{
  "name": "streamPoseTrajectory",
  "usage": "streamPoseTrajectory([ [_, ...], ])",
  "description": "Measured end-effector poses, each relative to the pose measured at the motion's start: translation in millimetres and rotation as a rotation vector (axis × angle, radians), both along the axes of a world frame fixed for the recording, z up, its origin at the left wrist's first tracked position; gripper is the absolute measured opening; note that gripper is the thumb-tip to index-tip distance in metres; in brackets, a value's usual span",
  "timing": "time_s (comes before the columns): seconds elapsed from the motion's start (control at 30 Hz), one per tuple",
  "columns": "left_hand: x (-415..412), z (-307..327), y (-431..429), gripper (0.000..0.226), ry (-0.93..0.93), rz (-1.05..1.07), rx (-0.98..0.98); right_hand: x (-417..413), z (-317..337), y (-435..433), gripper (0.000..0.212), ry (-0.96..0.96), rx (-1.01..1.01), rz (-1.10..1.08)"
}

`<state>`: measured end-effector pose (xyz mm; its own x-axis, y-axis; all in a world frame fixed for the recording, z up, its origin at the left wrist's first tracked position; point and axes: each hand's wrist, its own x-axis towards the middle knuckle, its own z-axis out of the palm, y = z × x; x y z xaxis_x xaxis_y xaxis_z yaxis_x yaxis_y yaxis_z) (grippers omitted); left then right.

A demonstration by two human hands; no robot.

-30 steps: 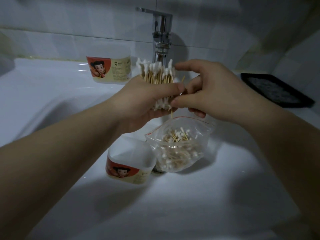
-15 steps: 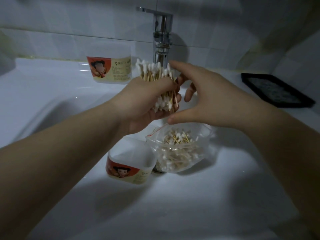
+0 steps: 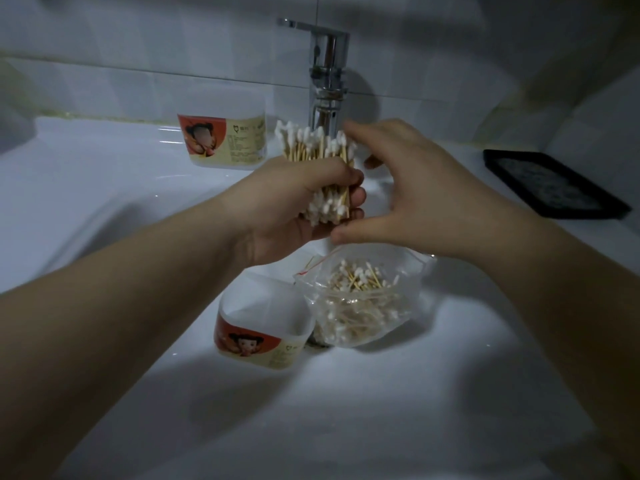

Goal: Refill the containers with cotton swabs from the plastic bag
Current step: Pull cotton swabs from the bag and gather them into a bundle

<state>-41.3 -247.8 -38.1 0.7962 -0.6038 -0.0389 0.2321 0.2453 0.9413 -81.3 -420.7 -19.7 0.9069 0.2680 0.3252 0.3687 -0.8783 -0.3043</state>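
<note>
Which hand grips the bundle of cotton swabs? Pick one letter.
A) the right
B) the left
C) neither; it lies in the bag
B: the left hand is curled round the bundle of cotton swabs; the right hand is spread open beside it.

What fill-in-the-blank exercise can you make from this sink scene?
The ____ hand grips the swab bundle.
Loose swabs lie inside the clear ____.
The black tray sits to the faucet's ____.
Answers: left, bag, right.
</note>
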Motion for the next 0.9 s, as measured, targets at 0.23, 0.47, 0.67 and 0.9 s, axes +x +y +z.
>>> streamPoseTrajectory([
  [0.23, -1.4, -1.0, -2.3, 0.032, -0.002, -0.009, 0.018, -2.9, 1.8, 1.3, 0.091, -0.018, 0.161, 0.061],
  [0.47, -1.8, -2.4, -1.3, 0.025, 0.013, -0.012, 0.023, -6.9, 3.2, 0.9, 0.076, 0.035, 0.188, 0.098],
  [0.67, -3.7, -3.5, -2.5, 0.013, 0.058, -0.025, 0.038, 1.0, 0.8, -2.5, 0.081, 0.030, 0.085, 0.066],
  [0.9, -4.5, -2.0, -3.6, 0.012, -0.037, 0.010, 0.107, -5.5, 3.9, -1.5, 0.073, 0.020, 0.179, 0.065],
])
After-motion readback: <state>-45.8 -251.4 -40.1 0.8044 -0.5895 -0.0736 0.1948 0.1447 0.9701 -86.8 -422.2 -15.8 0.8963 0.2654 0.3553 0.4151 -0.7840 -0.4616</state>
